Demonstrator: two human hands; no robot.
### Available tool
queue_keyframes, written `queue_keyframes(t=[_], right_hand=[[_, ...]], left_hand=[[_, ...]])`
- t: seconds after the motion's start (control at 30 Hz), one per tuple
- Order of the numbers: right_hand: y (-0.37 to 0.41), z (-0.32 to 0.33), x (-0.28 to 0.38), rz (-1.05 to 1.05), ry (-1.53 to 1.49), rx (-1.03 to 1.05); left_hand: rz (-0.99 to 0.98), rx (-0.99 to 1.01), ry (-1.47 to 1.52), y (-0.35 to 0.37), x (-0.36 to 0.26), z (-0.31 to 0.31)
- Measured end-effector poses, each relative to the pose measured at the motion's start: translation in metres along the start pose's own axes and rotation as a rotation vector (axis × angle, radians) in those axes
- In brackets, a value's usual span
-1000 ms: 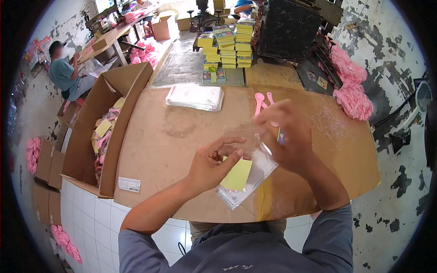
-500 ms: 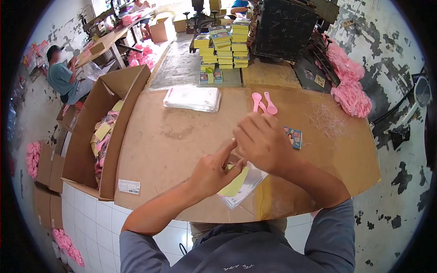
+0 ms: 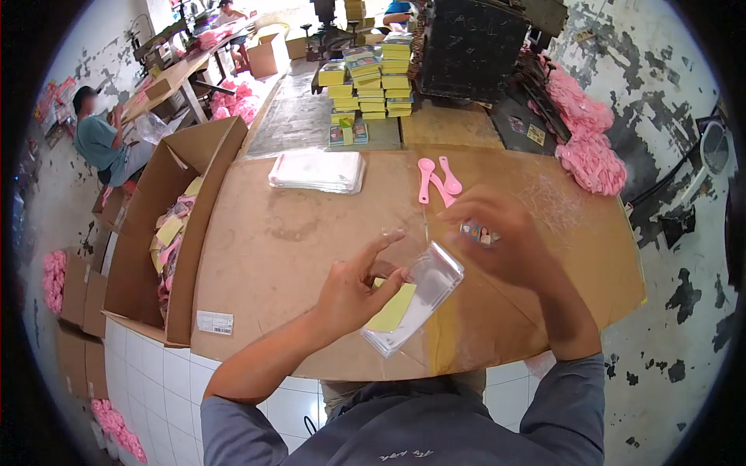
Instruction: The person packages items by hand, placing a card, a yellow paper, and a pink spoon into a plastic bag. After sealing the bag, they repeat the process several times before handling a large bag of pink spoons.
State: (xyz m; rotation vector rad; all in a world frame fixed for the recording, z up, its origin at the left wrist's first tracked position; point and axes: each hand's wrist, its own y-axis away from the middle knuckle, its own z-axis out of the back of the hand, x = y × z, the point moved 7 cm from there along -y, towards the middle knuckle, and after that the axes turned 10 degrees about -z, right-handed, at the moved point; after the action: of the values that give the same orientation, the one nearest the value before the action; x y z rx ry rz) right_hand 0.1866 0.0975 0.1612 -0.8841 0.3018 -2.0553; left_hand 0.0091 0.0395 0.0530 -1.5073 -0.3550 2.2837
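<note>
Cardboard tabletop [image 3: 272, 256]: clear bag [image 3: 420, 295] held in L hand [image 3: 353, 291], R hand [image 3: 497, 241] just beside.

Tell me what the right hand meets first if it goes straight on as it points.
Probably the pink spoons on the cardboard tabletop: the right hand points forward and left toward them. The hand is blurred and its height unclear, so it might pass over them.

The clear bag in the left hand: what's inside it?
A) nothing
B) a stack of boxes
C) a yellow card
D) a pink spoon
C: a yellow card shows through the clear bag that the left hand holds, while the pink spoons lie apart from it on the table.
</note>
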Motion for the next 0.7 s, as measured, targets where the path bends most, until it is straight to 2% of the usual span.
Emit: queue_keyframes(t=[0.07,0.37,0.47,0.67,0.7], right_hand=[[0.008,-0.019,0.017,0.221,0.204,-0.155],[0.005,-0.057,0.037,0.343,0.470,-0.142],[0.000,-0.059,0.037,0.300,0.462,-0.122],[-0.008,-0.029,-0.003,0.093,0.205,-0.307],[-0.010,-0.016,-0.013,-0.046,0.134,-0.291]], left_hand=[[-0.010,0.026,-0.020,0.002,-0.004,-0.004],[-0.070,0.004,-0.110,0.006,-0.001,-0.006],[-0.069,0.015,-0.117,0.006,-0.001,-0.005],[-0.136,0.023,-0.125,0.003,-0.006,0.001],[-0.085,0.020,-0.103,0.003,-0.005,0.001]])
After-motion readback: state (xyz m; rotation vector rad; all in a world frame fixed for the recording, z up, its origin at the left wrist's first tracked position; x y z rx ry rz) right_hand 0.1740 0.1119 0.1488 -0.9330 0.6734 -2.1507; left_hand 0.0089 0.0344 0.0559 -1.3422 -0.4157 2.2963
